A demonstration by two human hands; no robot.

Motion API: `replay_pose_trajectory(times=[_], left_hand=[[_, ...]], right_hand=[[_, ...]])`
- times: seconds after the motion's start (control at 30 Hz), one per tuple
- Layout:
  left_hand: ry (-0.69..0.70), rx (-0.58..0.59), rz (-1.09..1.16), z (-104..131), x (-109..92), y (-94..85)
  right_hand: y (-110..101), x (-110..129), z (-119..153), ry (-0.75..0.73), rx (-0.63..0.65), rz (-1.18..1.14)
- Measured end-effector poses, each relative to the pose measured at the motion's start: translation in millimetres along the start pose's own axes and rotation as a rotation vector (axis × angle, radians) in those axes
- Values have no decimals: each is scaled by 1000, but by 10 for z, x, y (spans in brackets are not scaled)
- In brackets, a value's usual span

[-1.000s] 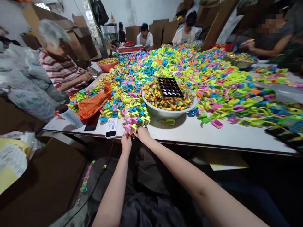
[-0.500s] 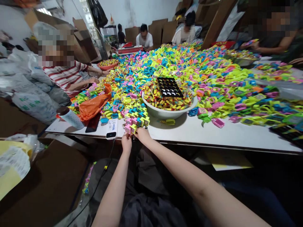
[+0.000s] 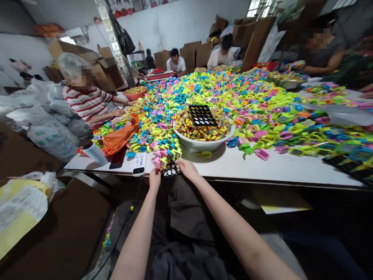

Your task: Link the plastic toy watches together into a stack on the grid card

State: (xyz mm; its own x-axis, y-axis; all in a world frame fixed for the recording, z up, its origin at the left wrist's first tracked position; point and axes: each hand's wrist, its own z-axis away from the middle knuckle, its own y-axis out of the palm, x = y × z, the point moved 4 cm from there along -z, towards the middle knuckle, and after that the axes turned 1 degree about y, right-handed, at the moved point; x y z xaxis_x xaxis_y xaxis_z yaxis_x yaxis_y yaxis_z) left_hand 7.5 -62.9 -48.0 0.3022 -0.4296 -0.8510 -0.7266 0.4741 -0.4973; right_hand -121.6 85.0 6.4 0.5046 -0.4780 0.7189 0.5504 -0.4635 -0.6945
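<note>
At the desk's [image 3: 276, 167] near edge, both hands gripped a black tray [image 3: 171, 169] of coloured toy pieces: left hand [image 3: 155, 177] fingers clamped its left end, right hand [image 3: 189, 169] fingers its right.

A black grid tray [image 3: 171, 170] with pale round holes is seen at six o'clock, below pink, yellow and blue pieces [image 3: 167, 155]. A white bowl [image 3: 204, 144] of yellow and red bits is seen centrally. At nine o'clock, an orange bag [image 3: 118, 137] and a red-and-white striped shirt [image 3: 87, 105] are seen.
</note>
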Motion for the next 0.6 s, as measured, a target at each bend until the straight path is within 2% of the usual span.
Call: replay_pose_trajectory(times=[0.07,0.13,0.23,0.33,0.4,0.6], left_hand=[[-25,-7,-7,5,-11,-3],[-57,-12,-13,16,-40,-9],[-90,-11,3,52,-121,-40],[-98,-3,35,102,-136,-79],[-86,9,-3,97,-43,-74],[-86,58,-81,-159,429,52]], right_hand=[[-192,-253,-39,171,-83,-60],[-328,-415,-105,279,-97,37],[-441,-475,-151,364,-53,220],[-509,-435,-80,364,-96,289],[-521,-463,-17,362,-162,323],[-476,-822,114,403,-240,362]])
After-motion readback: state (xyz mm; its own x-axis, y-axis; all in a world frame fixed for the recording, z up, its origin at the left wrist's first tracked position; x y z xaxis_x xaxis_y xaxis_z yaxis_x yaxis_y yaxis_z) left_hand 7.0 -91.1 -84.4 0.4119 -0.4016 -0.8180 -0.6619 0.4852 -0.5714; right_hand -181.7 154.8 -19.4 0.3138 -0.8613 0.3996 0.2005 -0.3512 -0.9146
